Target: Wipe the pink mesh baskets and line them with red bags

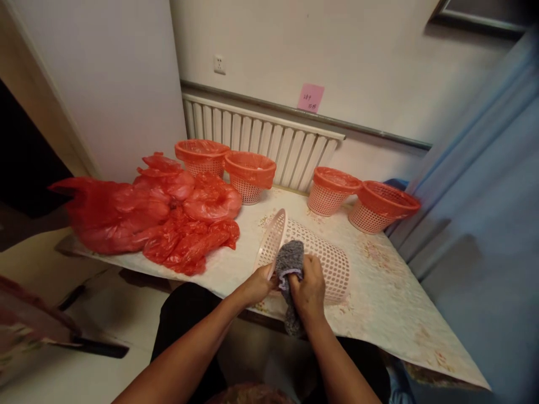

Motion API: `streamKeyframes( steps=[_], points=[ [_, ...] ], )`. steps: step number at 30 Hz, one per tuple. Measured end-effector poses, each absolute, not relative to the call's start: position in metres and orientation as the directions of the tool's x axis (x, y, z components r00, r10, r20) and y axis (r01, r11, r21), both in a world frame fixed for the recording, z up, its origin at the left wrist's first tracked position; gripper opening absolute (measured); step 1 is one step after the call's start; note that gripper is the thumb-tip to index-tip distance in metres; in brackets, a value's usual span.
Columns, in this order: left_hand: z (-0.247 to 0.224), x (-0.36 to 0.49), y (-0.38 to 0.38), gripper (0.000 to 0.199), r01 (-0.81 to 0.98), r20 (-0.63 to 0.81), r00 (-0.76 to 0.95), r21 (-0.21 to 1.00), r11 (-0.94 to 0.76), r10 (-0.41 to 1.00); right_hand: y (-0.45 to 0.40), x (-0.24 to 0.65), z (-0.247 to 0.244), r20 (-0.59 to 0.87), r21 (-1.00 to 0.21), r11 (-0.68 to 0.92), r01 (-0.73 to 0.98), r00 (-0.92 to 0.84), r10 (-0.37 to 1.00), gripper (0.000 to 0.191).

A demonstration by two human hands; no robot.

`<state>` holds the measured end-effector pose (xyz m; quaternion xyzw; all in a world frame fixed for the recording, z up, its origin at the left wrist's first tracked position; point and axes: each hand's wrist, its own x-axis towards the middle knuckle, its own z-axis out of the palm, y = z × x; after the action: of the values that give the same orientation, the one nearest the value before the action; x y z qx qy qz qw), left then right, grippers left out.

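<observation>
A pale pink perforated plastic basket [328, 261] lies on its side at the table's front edge, its mouth facing left. My left hand [257, 285] is closed on the basket's rim, with the thumb along it. A grey cloth [290, 257] with a lilac edge is bunched in my right hand [310, 285], in front of the basket's side near the rim. One end of the cloth hangs down below the fingers. The cloth hides part of the rim and some of my left fingertips.
Red plastic bags [168, 210] are heaped on the table's left. Behind stand pink baskets lined with red bags, two at left [248, 185] and two at right [370, 210]. A radiator [269, 140] and a pink note [310, 98] are behind; a blue curtain [475, 224] hangs at right.
</observation>
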<state>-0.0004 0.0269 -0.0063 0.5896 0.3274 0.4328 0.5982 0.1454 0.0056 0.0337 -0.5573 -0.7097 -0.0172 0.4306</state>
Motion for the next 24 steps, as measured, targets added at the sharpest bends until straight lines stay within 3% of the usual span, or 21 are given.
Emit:
streamKeyframes(
  steps=[5, 10, 16, 24],
  points=[
    [-0.004, -0.005, 0.024, 0.038, -0.125, 0.142, 0.402, 0.987, -0.1, 0.905, 0.039, 0.134, 0.062, 0.644, -0.377, 0.374, 0.847, -0.05, 0.763, 0.031],
    [-0.005, -0.008, 0.026, 0.042, -0.045, 0.124, 0.368, 0.992, -0.116, 0.922, 0.071, 0.147, 0.081, 0.644, -0.341, 0.331, 0.88, -0.038, 0.764, 0.023],
    [0.003, 0.002, 0.028, 0.045, -0.159, 0.065, 0.389, 0.987, -0.002, 0.919, 0.055, 0.145, 0.071, 0.664, -0.332, 0.289, 0.898, 0.005, 0.748, 0.019],
    [0.03, 0.009, 0.032, 0.051, -0.179, 0.079, 0.357, 0.984, -0.015, 0.931, 0.05, 0.164, 0.067, 0.627, -0.304, 0.282, 0.91, -0.032, 0.778, 0.022]
  ],
)
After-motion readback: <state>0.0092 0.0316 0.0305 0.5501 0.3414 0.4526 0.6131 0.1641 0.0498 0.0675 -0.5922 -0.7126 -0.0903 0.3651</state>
